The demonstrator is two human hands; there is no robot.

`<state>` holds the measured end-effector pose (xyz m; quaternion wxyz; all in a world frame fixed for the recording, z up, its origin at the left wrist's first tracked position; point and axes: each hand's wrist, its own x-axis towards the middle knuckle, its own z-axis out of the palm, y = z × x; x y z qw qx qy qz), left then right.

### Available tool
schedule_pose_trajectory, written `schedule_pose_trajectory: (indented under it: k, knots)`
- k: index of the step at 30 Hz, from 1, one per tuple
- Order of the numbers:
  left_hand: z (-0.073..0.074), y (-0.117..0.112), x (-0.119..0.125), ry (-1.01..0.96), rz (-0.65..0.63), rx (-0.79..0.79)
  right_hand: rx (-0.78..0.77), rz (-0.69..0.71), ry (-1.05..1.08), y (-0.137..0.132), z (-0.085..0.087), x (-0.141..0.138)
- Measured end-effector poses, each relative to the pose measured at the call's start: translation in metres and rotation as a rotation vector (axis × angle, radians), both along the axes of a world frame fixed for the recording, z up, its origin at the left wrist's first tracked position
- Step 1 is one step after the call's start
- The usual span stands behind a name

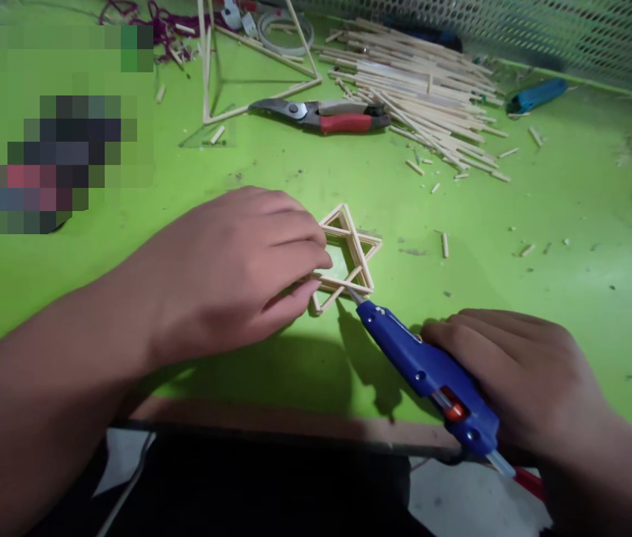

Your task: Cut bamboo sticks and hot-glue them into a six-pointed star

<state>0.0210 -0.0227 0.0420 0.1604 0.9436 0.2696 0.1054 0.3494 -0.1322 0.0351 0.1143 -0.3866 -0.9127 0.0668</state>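
Observation:
A small six-pointed star of thin wooden sticks [357,253] lies on the green table [573,224] in front of me. My left hand [232,272] rests over its left side, with the fingertips pressing on the sticks and hiding part of the star. My right hand [511,365] is wrapped around a blue hot glue gun [428,365]. The gun's metal nozzle points up and left, with its tip at the star's lower right edge. A glue stick pokes out of the gun's back end.
Beyond the star lie a loose pile of wooden sticks [422,89], red-handled pruning shears [330,115] and a tall stick frame [260,74]. A blue tool [536,95] lies near the mesh screen [517,30]. Short stick offcuts are scattered about. A pixelated patch [56,164] hides the table's left.

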Motion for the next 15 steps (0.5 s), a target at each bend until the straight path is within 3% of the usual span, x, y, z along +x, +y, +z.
schedule_pose_trajectory:
  k: [7, 15]
  knots:
    - [-0.007, -0.002, 0.012, 0.022, -0.036, 0.057, 0.041, 0.006, -0.07, -0.002, 0.006, -0.003]
    - [-0.007, -0.002, 0.013, 0.061, -0.01, 0.058, 0.057, -0.011, -0.083, -0.005, -0.003, -0.001]
